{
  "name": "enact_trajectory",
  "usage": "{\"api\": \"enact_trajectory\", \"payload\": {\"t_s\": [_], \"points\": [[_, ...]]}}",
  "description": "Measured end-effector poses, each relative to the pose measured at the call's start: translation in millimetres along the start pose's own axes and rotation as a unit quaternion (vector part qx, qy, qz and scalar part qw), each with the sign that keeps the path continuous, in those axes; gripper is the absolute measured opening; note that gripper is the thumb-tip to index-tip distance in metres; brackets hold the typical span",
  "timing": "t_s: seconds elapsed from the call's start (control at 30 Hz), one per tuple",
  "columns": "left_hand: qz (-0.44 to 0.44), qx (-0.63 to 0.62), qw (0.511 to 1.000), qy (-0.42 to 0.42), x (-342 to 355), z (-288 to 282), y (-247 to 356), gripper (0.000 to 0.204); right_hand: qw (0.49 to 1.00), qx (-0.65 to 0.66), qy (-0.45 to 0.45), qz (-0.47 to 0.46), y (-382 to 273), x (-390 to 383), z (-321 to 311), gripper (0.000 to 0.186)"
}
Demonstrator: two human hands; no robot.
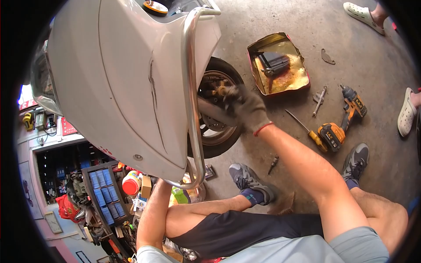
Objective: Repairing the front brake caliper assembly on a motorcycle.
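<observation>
1. Overhead, the pale scooter body panel [123,79] fills the upper left, and its chrome guard bar [192,87] runs down just left of the front wheel [219,114], so the wheel is boxed in on that side.
2. To the right of the wheel the concrete floor [372,57] lies open, though tools are scattered on it: a dented metal tray [280,79] with a dark part inside, a small wrench [320,101], a yellow-handled screwdriver [307,129] and a yellow and black cordless drill [344,120].
3. A short dark bit [273,164] lies on the floor between the person's two grey shoes.
4. The right hand [250,109], in a grey work glove with a red cuff, reaches across to the wheel hub and brake parts [217,90]; its fingers rest against them, but motion blur hides whether they are spread or pinching something.
5. The hub sits directly at the glove's fingertips, to their upper left, tucked behind the guard bar.
6. The left arm [153,210] runs up under the body panel; its hand is hidden, so its grip cannot be told.
7. Other people's light sandals [364,15] stand at the upper right edge.
</observation>
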State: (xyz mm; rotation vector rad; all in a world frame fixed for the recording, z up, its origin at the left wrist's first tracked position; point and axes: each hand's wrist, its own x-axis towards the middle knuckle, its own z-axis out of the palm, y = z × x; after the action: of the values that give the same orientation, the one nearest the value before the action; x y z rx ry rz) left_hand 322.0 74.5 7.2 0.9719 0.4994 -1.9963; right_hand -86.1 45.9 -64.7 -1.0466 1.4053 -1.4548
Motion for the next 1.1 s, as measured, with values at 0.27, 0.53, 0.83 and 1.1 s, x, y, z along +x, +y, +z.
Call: {"api": "enact_trajectory", "payload": {"t_s": [0.27,0.53,0.83,1.1], "points": [[-0.009,-0.054,0.999,0.003,-5.5,-2.9,-1.2,0.036,0.995,-0.037,-0.006,-0.093,-25.6,64.7,-0.6,0.035],[-0.019,-0.115,0.993,0.008,-13.1,-5.7,-1.9,0.036,0.985,0.155,-0.076,0.016,6.6,83.8,20.1,0.041],[-0.027,-0.180,0.983,0.007,-7.8,-0.4,-3.3,0.036,0.970,0.222,0.022,0.101,11.3,73.7,32.3,0.038],[-0.036,-0.233,0.972,-0.004,-9.1,-3.8,-8.5,0.036,0.987,-0.082,0.008,0.138,19.8,74.1,-1.2,0.038]]}}
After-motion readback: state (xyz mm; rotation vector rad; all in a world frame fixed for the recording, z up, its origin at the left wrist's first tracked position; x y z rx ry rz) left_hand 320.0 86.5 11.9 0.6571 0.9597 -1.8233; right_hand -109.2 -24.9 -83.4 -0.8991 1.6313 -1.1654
